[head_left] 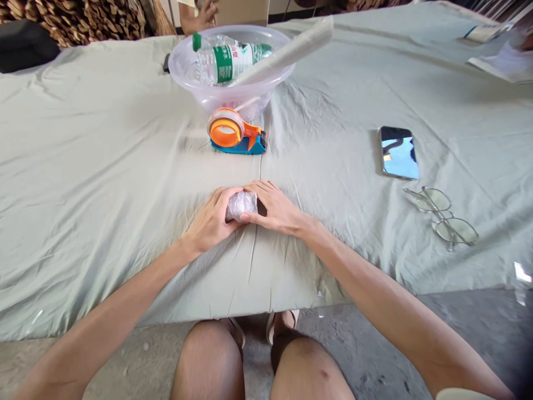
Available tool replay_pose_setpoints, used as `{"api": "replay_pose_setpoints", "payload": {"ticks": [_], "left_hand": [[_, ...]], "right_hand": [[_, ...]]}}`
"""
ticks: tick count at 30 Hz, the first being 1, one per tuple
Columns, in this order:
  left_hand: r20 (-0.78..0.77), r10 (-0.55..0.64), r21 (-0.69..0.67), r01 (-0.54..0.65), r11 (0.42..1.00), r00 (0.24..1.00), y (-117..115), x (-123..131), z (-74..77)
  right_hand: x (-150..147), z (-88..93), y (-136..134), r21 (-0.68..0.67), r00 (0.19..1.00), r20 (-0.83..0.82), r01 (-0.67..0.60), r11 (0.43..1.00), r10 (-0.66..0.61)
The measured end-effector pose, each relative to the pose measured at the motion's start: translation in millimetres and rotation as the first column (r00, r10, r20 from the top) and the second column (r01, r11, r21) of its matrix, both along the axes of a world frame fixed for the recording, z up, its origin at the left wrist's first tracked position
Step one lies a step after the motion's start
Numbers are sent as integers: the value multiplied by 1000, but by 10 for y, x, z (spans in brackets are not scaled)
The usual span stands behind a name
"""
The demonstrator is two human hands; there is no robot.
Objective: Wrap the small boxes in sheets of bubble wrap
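Observation:
A small bundle wrapped in clear plastic film [241, 203] rests on the pale green cloth near the table's front edge. My left hand [212, 219] curls round its left side, and my right hand [275, 208] presses against its right side with the fingers laid over the top. Both hands grip it between them. An orange and blue tape dispenser [235, 133] with a roll of clear tape stands a little farther back, just beyond the hands.
A clear plastic bowl [185, 69] behind the dispenser holds a water bottle [227, 60] and a rolled white sheet [291, 50]. A phone [398, 153] and glasses [443, 216] lie at the right. Another person's hand [204, 14] shows at the far edge.

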State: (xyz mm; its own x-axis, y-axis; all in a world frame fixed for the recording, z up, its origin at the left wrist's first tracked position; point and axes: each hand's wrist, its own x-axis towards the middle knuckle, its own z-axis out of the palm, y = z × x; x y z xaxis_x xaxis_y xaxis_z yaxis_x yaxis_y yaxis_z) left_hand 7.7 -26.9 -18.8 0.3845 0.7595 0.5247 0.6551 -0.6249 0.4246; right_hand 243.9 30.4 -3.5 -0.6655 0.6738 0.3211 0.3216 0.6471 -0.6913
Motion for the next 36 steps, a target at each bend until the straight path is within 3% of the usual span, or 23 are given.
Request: {"api": "replay_pose_setpoints", "payload": {"ticks": [5, 9, 12, 16, 23, 26, 30, 32, 36], "left_hand": [[-78, -14, 350, 40, 936, 997, -33, -1, 21], [-106, 20, 457, 31, 889, 994, -14, -31, 20], [-74, 35, 433, 1, 901, 997, 10, -36, 25], [15, -88, 271, 80, 959, 996, 20, -30, 49], [105, -44, 167, 27, 986, 994, -24, -33, 135], [183, -95, 86, 80, 993, 979, -15, -27, 154], [217, -151, 47, 144, 988, 964, -2, -23, 145], [160, -179, 91, 166, 982, 971, -30, -18, 152], [92, -193, 152, 178, 972, 977, -114, -18, 198]], "right_hand": [[14, 21, -54, -32, 988, -133, -85, 996, 80], [-29, -24, -106, 13, 982, -170, -86, 996, 87], [-48, -49, -104, 72, 972, -234, -16, 997, 32], [-10, -22, -56, 132, 971, -229, 94, 987, -62], [20, -63, -26, 202, 978, -211, 44, 978, 0], [27, -94, -24, 179, 975, -224, 40, 983, 1], [78, -39, -51, 46, 978, -210, -2, 999, 11], [103, 0, -74, 12, 966, -255, 49, 999, -45], [74, 0, -9, 68, 883, -405, 287, 955, -236]]}}
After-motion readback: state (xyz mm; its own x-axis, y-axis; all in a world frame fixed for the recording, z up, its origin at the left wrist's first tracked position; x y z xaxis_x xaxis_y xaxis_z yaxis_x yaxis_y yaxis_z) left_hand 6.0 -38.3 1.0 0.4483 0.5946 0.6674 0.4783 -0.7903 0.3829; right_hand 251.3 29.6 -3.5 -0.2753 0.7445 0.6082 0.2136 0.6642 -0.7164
